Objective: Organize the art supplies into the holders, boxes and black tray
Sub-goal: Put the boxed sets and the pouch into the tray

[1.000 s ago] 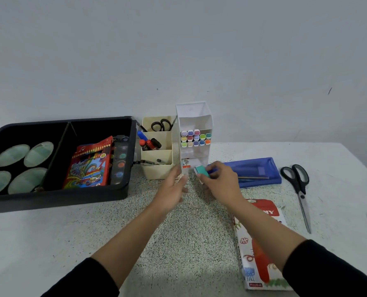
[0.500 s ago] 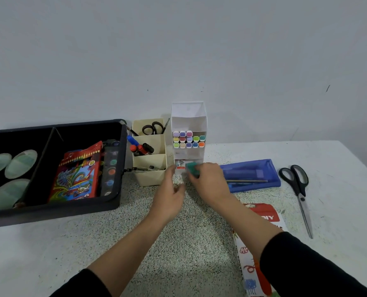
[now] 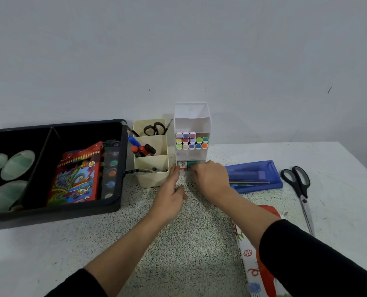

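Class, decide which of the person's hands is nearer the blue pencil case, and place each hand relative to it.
Right. The right hand sits just left of the blue pencil case, holding the green eraser; the left hand lies farther left, beyond it.

Teal eraser (image 3: 192,163) at white holder (image 3: 191,123) base

Soft even light; shadows faint; wide-angle bending at edges; slight overall softness
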### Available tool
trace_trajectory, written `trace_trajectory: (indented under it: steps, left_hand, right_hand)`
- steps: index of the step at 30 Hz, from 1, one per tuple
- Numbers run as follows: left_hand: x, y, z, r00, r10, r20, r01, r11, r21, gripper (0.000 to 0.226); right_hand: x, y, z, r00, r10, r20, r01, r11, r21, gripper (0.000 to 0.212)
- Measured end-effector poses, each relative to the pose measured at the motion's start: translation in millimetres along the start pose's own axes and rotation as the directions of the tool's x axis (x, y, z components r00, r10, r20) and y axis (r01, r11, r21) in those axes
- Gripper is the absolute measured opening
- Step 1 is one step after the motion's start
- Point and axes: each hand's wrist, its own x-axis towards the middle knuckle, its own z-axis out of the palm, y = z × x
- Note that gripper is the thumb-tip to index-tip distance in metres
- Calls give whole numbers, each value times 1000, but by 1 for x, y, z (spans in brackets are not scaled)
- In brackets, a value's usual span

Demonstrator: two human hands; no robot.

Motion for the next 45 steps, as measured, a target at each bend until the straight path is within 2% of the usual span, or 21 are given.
trace_trajectory:
  steps: [4,7,10,13,16,18,20,23,26,31,34,36,39,41,45]
  left_hand:
    - [1,1,-2,1000,-10,14,10,1000,-15,64]
    - [-1,4,-6,1000,-2,16,2,1000,0,64]
    - [-9,7,-11,999,31,18,-31,999,16,61]
    - [-23,9,-6,999,31,9,-31,999,34,48]
    - [-34,12,8,996,83,29,-86,993,84,27]
    - [-40,17,21,991,69,116,-84,988,130,18]
    - [-48,23,37,975,16,223,-67,973,220,22]
    - [-60,34,61,956,-25,292,-71,946,316,39]
    - [-65,40,80,965,-28,261,-60,945,323,36]
    - [-75,43,100,979,-13,202,-59,937,345,39]
    - [-84,42,106,990,-24,142,-22,949,315,36]
    - [-90,39,105,996,-70,62,56,978,200,34]
    - [-98,38,90,985,-162,-55,163,986,23,35]
    - [-103,37,70,976,-196,-100,193,981,-31,40]
    - [-123,44,15,955,-211,-209,194,976,-99,45]
  right_hand:
    - [3,2,3,999,-37,10,36,996,85,24]
    - [-2,10,-1,999,-41,-27,46,972,230,25]
    - [-21,20,-8,992,20,-123,37,894,446,20]
    - [-49,36,-20,996,57,-75,-6,828,560,14]
    - [-76,57,-29,997,64,-40,-37,880,474,25]
    - [-93,71,-37,995,94,32,-100,931,350,28]
    - [-113,84,-45,975,171,140,-198,956,217,32]
    - [-143,102,-50,871,321,372,-334,942,-31,79]
    - [-165,112,-45,786,392,478,-401,912,-87,98]
    - [-177,125,-44,821,323,471,-462,860,216,90]
    - [-179,126,-38,853,305,424,-459,824,331,90]
    - [-178,127,-35,870,289,401,-466,746,475,91]
    - [-177,117,-37,902,214,375,-428,555,713,66]
    - [-174,103,-41,925,155,348,-379,465,800,52]
    - [-156,68,-58,952,33,303,-294,355,888,45]
